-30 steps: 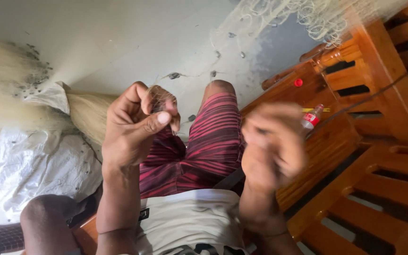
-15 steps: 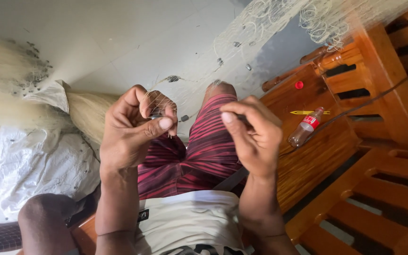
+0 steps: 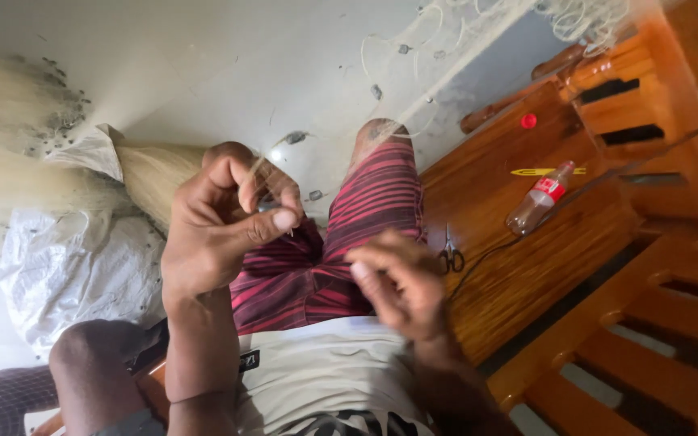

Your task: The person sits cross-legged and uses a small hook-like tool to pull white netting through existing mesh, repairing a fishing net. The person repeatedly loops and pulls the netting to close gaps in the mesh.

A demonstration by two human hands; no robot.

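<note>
While the wooden counter (image 3: 510, 242) fills the right of the frame, a heaped white sack (image 3: 74, 274) lies at lower left and fine fishing net (image 3: 446, 48) drapes from the upper right down to the hands. At centre the left hand (image 3: 220, 234) is raised, its grip closed, thumb pinched to forefinger on net strands. Lower centre, the right hand (image 3: 401, 287) is blurred, fingers half curled; its grip cannot be judged. A plastic bottle (image 3: 539, 198) and small scissors (image 3: 450, 257) rest on the counter.
</note>
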